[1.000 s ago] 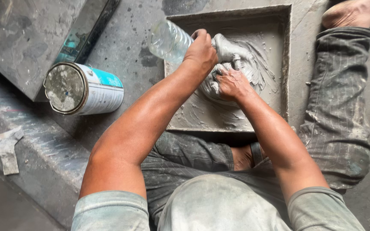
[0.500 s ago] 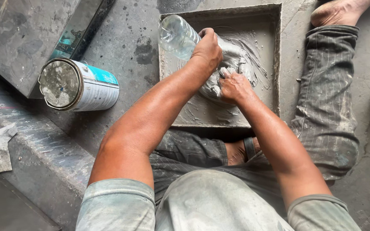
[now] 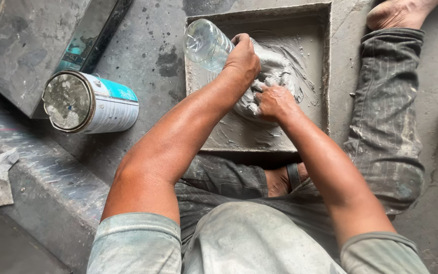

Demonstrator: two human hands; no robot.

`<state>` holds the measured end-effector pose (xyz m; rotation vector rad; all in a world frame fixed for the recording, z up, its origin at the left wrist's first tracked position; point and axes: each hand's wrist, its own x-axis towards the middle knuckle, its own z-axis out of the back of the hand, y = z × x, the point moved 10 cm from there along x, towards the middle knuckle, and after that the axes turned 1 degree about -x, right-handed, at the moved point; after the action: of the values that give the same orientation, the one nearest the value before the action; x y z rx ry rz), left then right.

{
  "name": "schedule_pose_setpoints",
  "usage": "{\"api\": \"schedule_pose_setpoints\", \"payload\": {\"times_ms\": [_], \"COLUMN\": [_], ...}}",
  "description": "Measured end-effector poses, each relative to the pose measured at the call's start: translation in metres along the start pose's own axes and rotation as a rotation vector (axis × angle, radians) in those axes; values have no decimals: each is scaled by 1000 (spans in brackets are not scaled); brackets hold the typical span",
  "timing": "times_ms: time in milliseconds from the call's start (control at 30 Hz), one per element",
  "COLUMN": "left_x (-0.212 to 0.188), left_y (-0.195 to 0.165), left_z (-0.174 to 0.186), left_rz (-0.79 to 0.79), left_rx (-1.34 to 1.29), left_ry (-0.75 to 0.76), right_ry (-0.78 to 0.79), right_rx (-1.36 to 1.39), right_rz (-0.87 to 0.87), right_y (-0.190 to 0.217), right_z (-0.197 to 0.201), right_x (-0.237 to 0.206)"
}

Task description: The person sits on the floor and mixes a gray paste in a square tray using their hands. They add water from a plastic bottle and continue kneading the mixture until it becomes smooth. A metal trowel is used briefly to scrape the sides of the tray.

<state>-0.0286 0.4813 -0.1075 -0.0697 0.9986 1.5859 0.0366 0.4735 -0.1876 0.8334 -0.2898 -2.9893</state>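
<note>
1. A mound of wet grey paste (image 3: 275, 76) sits in a shallow square tray (image 3: 325, 61) on the concrete floor, smeared across the tray's bottom.
2. The left hand (image 3: 242, 58) is closed around a clear plastic bottle (image 3: 206, 45), tipped neck-down over the paste; its contents cannot be made out.
3. The right hand (image 3: 275, 101) presses bent fingers into the paste's near edge, holding nothing.
4. A tin can (image 3: 89, 104) with a white and turquoise label lies on its side left of the tray, its lid end crusted grey.
</note>
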Motion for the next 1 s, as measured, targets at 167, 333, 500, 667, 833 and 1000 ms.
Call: {"api": "schedule_pose_setpoints", "payload": {"times_ms": [167, 333, 500, 667, 833, 1000], "left_x": [1, 4, 2, -2, -5, -5], "left_y": [-1, -5, -2, 2, 4, 4], "left_z": [3, 10, 14, 12, 11, 8], "left_rz": [0, -22, -20, -26, -24, -30], "left_rx": [0, 6, 22, 46, 44, 73], "left_ry": [-9, 14, 19, 32, 38, 64], "right_ry": [37, 100, 74, 63, 58, 68], "right_rx": [-16, 7, 29, 17, 11, 22], "right_rz": [-28, -93, -97, -88, -81, -91], "right_y": [-3, -5, 0, 1, 1, -1], "right_z": [-1, 4, 17, 20, 18, 14], "right_x": [-9, -17, -22, -25, -24, -21]}}
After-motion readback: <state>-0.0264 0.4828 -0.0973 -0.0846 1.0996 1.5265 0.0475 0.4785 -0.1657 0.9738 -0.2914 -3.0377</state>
